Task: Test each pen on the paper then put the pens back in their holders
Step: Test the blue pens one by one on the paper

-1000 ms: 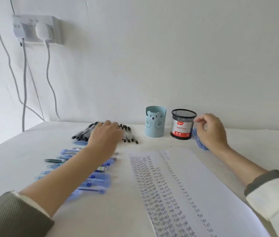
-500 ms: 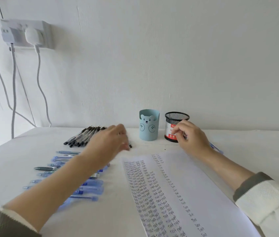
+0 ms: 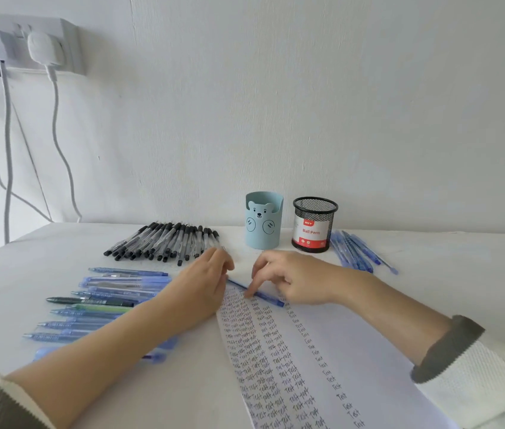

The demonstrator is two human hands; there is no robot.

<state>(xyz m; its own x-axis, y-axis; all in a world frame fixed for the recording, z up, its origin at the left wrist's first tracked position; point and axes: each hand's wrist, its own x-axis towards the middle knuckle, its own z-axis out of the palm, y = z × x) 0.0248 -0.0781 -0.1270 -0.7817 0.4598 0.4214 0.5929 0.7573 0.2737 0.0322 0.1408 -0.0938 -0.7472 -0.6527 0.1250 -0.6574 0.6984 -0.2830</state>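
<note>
A blue pen (image 3: 265,297) lies slanted across the top of the paper (image 3: 341,354), which is covered with columns of handwritten "Test". My right hand (image 3: 291,280) holds this pen with curled fingers, index tip pressing on its barrel. My left hand (image 3: 204,283) sits just left of it with fairly straight fingers, and its edge hides the pen's left end. Behind the hands stand a light blue bear pen holder (image 3: 263,224) and a black mesh pen holder (image 3: 314,224), with no pens showing above either rim.
A row of black-capped pens (image 3: 164,239) lies at the back left. Several blue pens (image 3: 115,292) lie side by side under my left forearm. A small pile of blue pens (image 3: 353,249) lies right of the mesh holder. A wall socket (image 3: 28,41) with cables hangs at far left.
My right hand came from beside the mesh holder to the top of the paper, bringing a blue pen. My left hand moved right off the black pens to meet it.
</note>
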